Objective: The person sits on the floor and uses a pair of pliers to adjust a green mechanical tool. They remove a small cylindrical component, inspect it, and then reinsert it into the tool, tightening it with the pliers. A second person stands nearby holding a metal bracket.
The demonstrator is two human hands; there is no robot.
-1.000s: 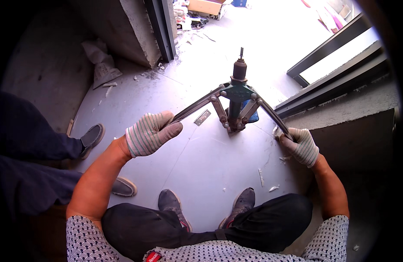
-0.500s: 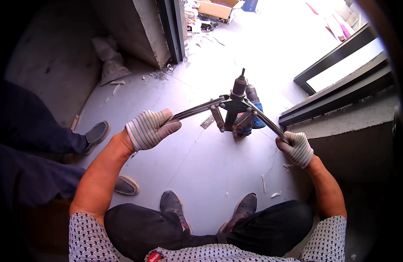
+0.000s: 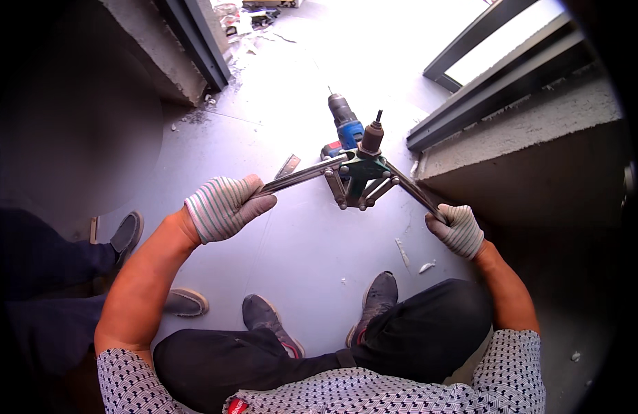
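A two-handed lever riveter (image 3: pixel 366 169), with a dark body and metal linkages, is held out over the floor, its nose pointing up and away. My gloved left hand (image 3: pixel 226 208) is closed around the left handle, and my gloved right hand (image 3: pixel 460 231) grips the right one. The handles are spread wide apart. Beyond the tool, a blue cordless drill (image 3: pixel 349 131) lies on the floor, partly hidden by the riveter. A small metal plate with holes (image 3: pixel 288 166) rests left of the drill.
At the left stand another person's dark trouser legs and grey shoes (image 3: pixel 128 234). Dark metal frame posts (image 3: pixel 191 41) and a frame rail with a concrete sill (image 3: pixel 516 131) flank the bright opening. White scraps (image 3: pixel 427 267) litter the grey floor (image 3: pixel 291 248).
My view has shifted right, and the riveter has moved right relative to the floor. The drill now appears to its left instead of behind it. Both hands keep their hold with the handles spread.
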